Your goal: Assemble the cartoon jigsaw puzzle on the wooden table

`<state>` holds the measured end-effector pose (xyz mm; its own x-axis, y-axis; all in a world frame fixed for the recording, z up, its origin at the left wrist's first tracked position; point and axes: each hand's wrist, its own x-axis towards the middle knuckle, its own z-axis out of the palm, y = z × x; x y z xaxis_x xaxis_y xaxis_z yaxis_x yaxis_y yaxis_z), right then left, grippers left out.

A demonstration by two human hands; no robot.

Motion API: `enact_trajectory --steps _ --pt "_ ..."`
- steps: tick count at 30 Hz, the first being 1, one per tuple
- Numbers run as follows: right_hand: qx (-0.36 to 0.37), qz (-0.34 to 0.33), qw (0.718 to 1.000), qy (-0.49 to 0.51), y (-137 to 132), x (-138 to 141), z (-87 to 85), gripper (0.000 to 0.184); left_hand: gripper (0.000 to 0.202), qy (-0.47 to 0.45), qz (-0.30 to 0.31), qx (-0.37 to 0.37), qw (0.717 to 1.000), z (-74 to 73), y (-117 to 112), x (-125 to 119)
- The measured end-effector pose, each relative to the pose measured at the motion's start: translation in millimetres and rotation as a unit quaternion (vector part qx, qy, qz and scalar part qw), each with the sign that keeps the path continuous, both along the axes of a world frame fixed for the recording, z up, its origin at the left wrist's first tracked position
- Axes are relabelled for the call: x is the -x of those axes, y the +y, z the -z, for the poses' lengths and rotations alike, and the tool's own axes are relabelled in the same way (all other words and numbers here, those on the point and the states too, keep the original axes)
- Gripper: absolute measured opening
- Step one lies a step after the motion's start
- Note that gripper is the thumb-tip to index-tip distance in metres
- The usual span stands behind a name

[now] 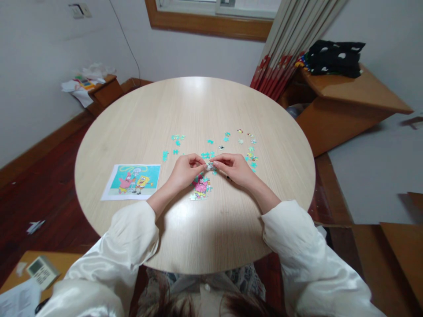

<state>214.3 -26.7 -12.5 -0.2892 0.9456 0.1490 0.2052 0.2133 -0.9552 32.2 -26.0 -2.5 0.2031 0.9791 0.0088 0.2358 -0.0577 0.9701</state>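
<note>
My left hand (189, 171) and my right hand (234, 168) meet over the middle of the table, fingertips pinched on a small jigsaw puzzle piece (210, 166) between them. Its picture is too small to make out. Just below my hands lies a joined part of the puzzle (200, 188), showing a pink starfish figure; my left hand hides some of its upper edge. Left of it, a printed reference picture (135, 181) on white paper shows three cartoon figures on a turquoise ground. Beyond my fingers sits a cluster of turquoise pieces (207, 155).
Loose pieces lie on the round wooden table (132, 119): turquoise ones (178, 138) at left, mixed ones (251, 156) at right. A wooden cabinet (357, 97) with a black cloth (335, 57) stands right of the table. A calculator-like device (42, 271) rests at lower left.
</note>
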Motion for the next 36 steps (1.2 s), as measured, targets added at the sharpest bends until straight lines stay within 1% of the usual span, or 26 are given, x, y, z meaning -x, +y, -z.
enact_trajectory --steps 3,7,12,19,26,33,36 --pt "0.011 0.003 1.0 0.024 -0.7 1.6 -0.8 0.022 0.009 -0.05 -0.019 0.024 0.998 -0.8 1.9 0.2" --pt "0.018 0.011 0.999 0.032 -0.1 1.6 -1.1 0.022 0.008 -0.11 -0.022 0.059 0.992 0.3 2.5 0.1" --pt "0.028 0.016 0.999 0.036 2.4 0.0 1.2 0.024 0.008 -0.142 -0.024 0.078 0.987 0.1 0.7 0.3" --pt "0.041 0.039 0.996 0.063 5.6 -0.6 4.8 0.028 0.008 -0.142 -0.028 0.069 0.987 -1.9 -1.2 1.3" --pt "0.037 0.026 0.998 0.046 2.7 -0.1 -1.7 0.027 0.007 -0.114 -0.031 0.069 0.991 -2.6 -1.9 2.6" --pt "0.04 0.021 0.998 0.041 0.5 1.4 -4.9 0.03 0.006 -0.127 -0.011 0.078 0.989 -1.7 -2.2 1.5" --pt "0.044 0.033 0.997 0.048 1.9 -0.6 -5.7 0.028 0.003 -0.105 -0.015 0.053 0.993 -1.0 0.1 4.0"
